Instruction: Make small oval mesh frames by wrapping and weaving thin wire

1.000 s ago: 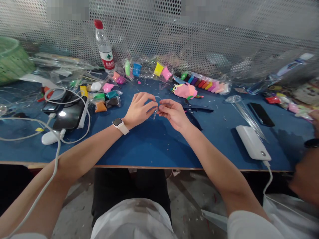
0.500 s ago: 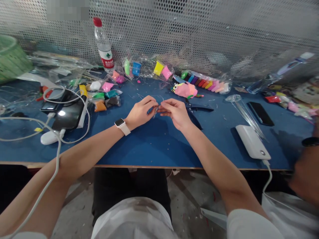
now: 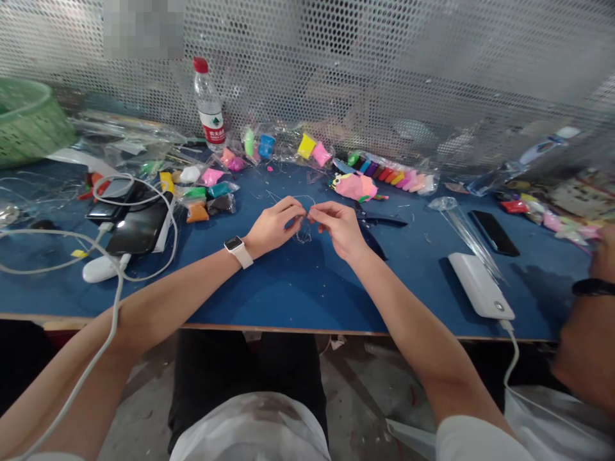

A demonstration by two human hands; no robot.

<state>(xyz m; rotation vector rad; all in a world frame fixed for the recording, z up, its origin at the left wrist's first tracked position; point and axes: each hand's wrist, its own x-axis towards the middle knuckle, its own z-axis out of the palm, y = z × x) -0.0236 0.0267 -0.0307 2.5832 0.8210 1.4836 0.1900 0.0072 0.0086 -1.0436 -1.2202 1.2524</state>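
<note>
Thin silvery wire (image 3: 302, 234) hangs in small loops between my two hands, above the blue table. My left hand (image 3: 275, 225), with a watch on its wrist, pinches the wire between thumb and fingertips. Facing it, my right hand (image 3: 339, 229) pinches the wire too, its fingertips almost touching the left ones. A fine loose end arches up over both hands. Just right of my right hand lie dark-handled pliers (image 3: 379, 219), partly covered by that hand. Behind them rests a pink clay figure (image 3: 354, 186) with an eye.
Bagged coloured clay (image 3: 398, 176) lines the back near a water bottle (image 3: 210, 112). Phones, cables and a power bank (image 3: 137, 227) lie at left, beyond them a green basket (image 3: 36, 125). A white power bank (image 3: 480, 285) and phone (image 3: 494, 233) lie right, near another person's arm (image 3: 589, 326).
The view has tilted slightly, so the table sits lower. Wire loops below my fingertips now show more widely spread. Both hands keep their pinch.
</note>
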